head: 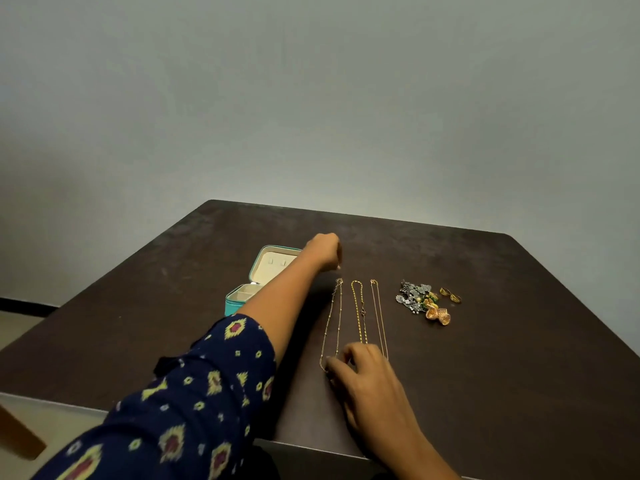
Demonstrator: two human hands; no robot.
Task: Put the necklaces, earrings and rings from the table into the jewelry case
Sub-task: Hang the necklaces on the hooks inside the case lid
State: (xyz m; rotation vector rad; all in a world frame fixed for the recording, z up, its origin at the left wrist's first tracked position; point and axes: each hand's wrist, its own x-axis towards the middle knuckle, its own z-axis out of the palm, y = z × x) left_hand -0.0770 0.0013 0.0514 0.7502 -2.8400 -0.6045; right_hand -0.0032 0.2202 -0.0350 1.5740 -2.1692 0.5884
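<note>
Nearest of all, to the right of the jewelry case (231, 306) and well forward of it, the right hand (369, 379) lies with curved fingers on the near loop of the beaded necklace (331, 320). The fingertips touch the chain, but I cannot tell whether they have pinched it. This necklace looks light, limp and fine, so lifted by one end it would probably sag, swing and knot. Taking it at both the loop and the clasp seems the sound way, without tugging, since so thin a chain could snap. Just right of it, further from the case, the gold chain (358, 313) and the thin chain (380, 317) lie stretched straight on the table (519, 358), equally slack and tangle-prone. Further right again is a heap of earrings (419, 301), silver, green and coppery pieces touching one another. Their hooks may catch together, so they are best picked out singly. Beside them are two gold rings (450, 294), small, hard and likely to roll. The patterned sleeve (194, 393) and bare forearm cross in front of the case. The left hand (323, 251) hangs just right of its lid, fingers curled downward above the beaded necklace's clasp end, and I cannot tell whether it holds anything. The case stands open, its lid tilted back and lined in cream. The compartments that show look bare, and the rest is hidden behind the forearm.
</note>
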